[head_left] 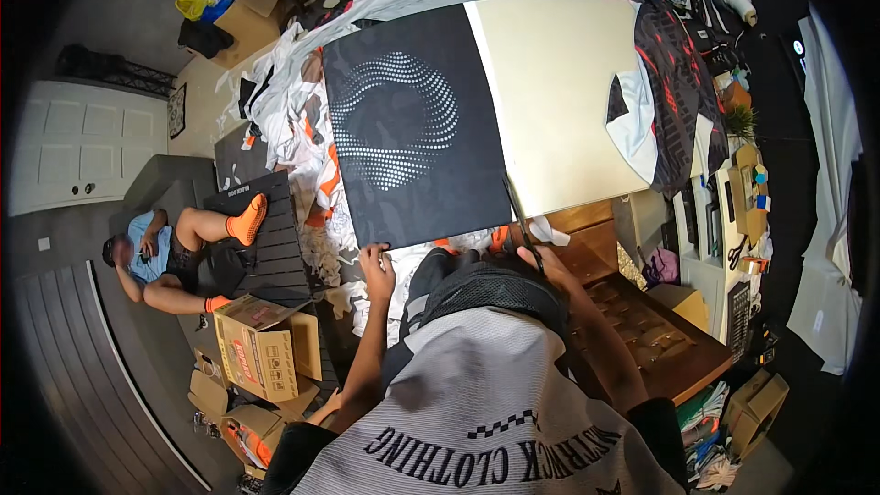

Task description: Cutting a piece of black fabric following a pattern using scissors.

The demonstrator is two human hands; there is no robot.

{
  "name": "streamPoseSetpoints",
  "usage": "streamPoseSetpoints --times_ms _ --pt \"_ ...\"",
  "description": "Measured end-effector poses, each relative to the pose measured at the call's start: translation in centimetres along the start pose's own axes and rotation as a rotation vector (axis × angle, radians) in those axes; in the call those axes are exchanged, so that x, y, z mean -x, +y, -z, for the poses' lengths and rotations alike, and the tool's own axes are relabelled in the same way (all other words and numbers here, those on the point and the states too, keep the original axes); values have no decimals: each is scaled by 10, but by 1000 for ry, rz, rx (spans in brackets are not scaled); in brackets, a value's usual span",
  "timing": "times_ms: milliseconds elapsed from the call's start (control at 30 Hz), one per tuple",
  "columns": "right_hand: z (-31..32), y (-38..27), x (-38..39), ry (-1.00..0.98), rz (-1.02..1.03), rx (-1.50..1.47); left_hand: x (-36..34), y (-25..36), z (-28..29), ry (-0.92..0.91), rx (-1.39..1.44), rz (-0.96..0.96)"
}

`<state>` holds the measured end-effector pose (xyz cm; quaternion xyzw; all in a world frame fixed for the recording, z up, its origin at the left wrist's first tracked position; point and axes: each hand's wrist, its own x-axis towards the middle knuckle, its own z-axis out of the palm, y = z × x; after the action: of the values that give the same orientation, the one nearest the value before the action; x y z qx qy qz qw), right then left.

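Fingers, left hand (377,273): partly curled, tips at the near left corner of the dark cloth (403,197); whether they pinch the edge, I cannot tell from my feed. Fingers, right hand (543,264): closed around the handles of one pair of scissors (519,217), dark, blades pointing away from the wearer; blade gap not clear to me.

Cloth, one: laid flat, a ring of white dots printed on it; it stretches away beyond both hands, its near edge running between them. I log the scissors at its right side, close to the near right corner.

Table (568,110), one: cream, bare to the right of the cloth, a white strip (487,55) between. Patterned fabric (676,96), black and red, at the table's far right end. Scraps (291,82), many, heaped left of the cloth. Seat (642,335), brown, tufted, beside the right forearm.
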<state>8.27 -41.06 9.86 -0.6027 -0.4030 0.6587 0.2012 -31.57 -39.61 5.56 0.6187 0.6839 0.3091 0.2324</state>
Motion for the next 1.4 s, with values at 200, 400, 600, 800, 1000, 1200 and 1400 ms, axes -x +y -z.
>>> streamPoseSetpoints --times_ms 200,400,600,800,1000,1200,1400 --pt "-13 -31 7 -11 -80 -97 -35 8 -6 -53 -91 3" --pt "-20 -27 13 -16 -35 -207 -32 -2 -9 15 -325 63" --pt "-17 -40 10 -1 10 -159 -27 -14 -9 -20 -278 182" --pt "-21 -33 12 22 63 -208 -27 -12 -9 -39 -238 237" --pt "-15 -19 -19 -10 -40 -146 -26 -15 -10 -19 -206 241" --pt "-18 -16 -48 76 14 -95 -26 -16 -11 -17 -196 210" --pt "-25 -20 -56 167 5 -75 -27 -13 -9 -10 -207 212"
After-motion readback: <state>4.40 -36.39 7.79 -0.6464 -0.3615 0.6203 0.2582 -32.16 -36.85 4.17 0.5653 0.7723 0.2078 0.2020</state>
